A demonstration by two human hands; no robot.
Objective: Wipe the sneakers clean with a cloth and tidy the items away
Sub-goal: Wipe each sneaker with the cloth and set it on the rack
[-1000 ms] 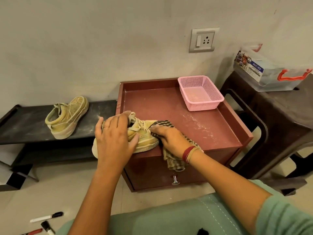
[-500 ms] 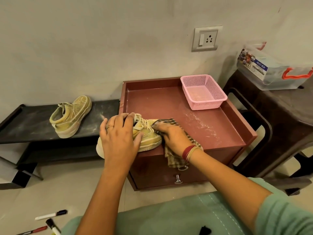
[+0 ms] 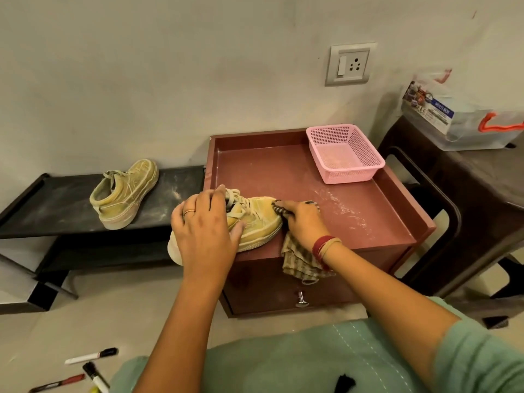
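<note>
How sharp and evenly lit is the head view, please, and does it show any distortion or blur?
In the head view, soft indoor light leaves only faint shadows; the sneaker under the left hand and the striped cloth in the right hand look sharp; wide-angle distortion bows the black bench and the dark stool near the edges; the plastic box is slightly smeared.

The left hand (image 3: pixel 204 226) is covering the back half of the sneaker (image 3: pixel 256 226) at the front left corner of the red cabinet (image 3: pixel 368 228), so its heel is hiding. The right hand (image 3: pixel 303 222) is covering most of the cloth (image 3: pixel 300 263). The clear box (image 3: pixel 465 123) is running off the right edge. The markers (image 3: pixel 90 357) are partly cut off at the bottom edge.
</note>
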